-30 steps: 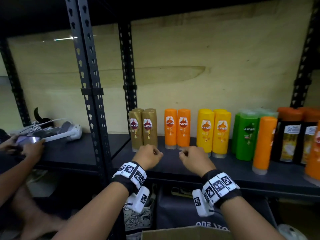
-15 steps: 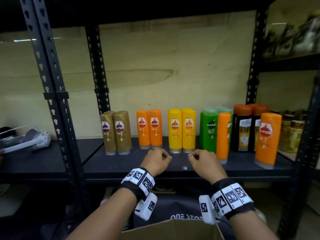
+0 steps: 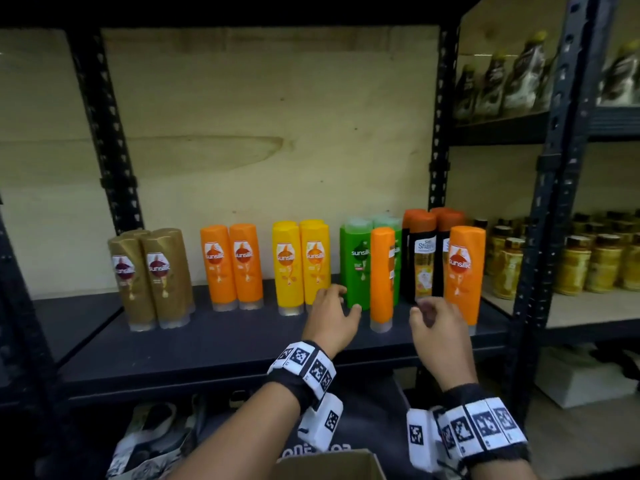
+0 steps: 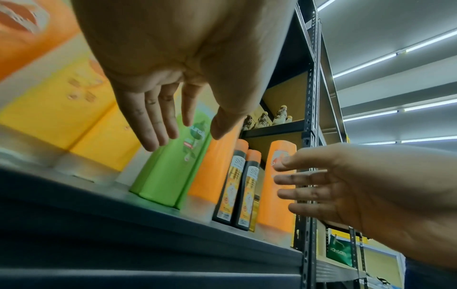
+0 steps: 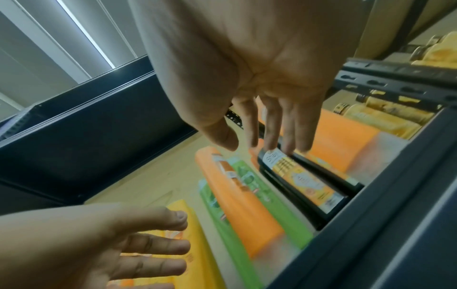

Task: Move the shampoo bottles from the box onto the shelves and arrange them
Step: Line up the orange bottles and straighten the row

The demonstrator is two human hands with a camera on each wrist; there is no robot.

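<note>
Head view: box (image 3: 332, 465) below shelf (image 3: 221, 344), wrist views: left hand (image 4: 178, 58), right hand (image 5: 259, 58), fingers spread, empty

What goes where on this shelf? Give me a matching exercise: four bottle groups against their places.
Things:
1. gold-brown shampoo bottles
2. green shampoo bottles
3. lone narrow orange bottle turned sideways
4. black bottles with orange caps

Places:
A. in front of the green group
B. leftmost group
C. just right of the yellow pair
D. behind the right hand

Pairs: 1-B, 2-C, 3-A, 4-D
</note>
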